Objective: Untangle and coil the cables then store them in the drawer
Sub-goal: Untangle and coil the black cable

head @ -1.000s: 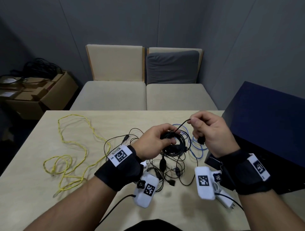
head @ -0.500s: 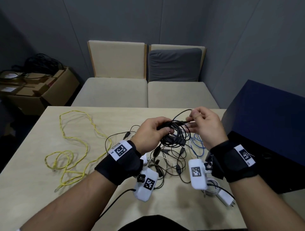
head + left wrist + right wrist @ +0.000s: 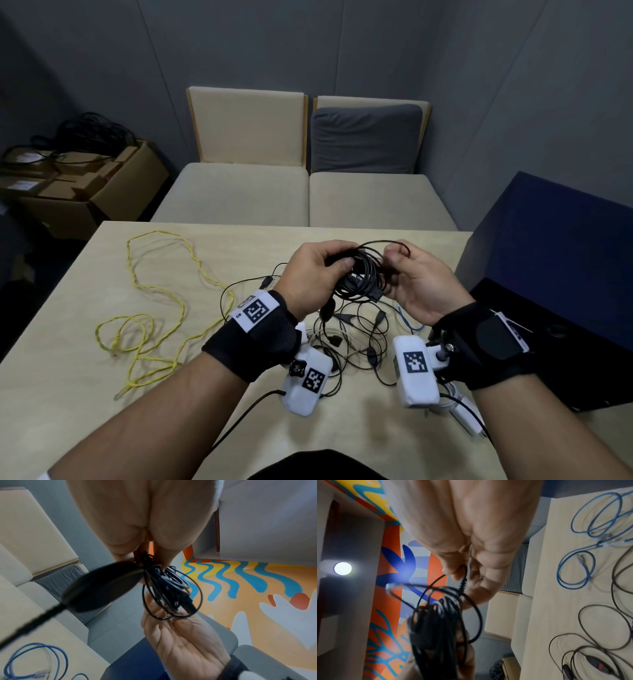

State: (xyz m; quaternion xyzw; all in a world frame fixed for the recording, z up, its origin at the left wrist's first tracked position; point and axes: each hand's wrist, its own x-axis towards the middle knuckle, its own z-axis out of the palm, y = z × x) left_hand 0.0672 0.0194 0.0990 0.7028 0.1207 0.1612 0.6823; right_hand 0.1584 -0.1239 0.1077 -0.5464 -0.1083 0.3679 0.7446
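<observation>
Centre of the head view: coil of thin black cable (image 3: 363, 277), held clear of the pale wooden tabletop (image 3: 68, 394) between both hands. Hangs in several loose loops, with one wider loop arching over the top toward the right.

Left hand (image 3: 315, 270): clenched round the upper left of the bundle, fingers curled over it, thumb tip pressed against the strands. Right hand (image 3: 421, 284): palm turned upward just right of the coil, thumb and fingers pinching the cable's ribbed end, as the right wrist view shows. Black wrist straps carrying white marker-tagged camera units on both forearms, lower centre.

Directly beneath the hands, lying on the table: tangle of loose black cables (image 3: 352, 339) with several plugs and inline blocks. Just right of that tangle, partly hidden behind the right wrist: blue cable (image 3: 409, 320), seen in loops in both wrist views. Well apart, in the left half of the frame: yellow cable (image 3: 161, 308), sprawled in open loops.

Right edge: dark blue box-shaped cabinet (image 3: 555, 260), standing against the table's right side. Beyond the table's far edge, upper centre: two beige upholstered seats (image 3: 246, 130), the right one backed by a grey cushion (image 3: 366, 140). Upper left: brown cardboard boxes (image 3: 113, 185) on the floor, topped with dark cables.
</observation>
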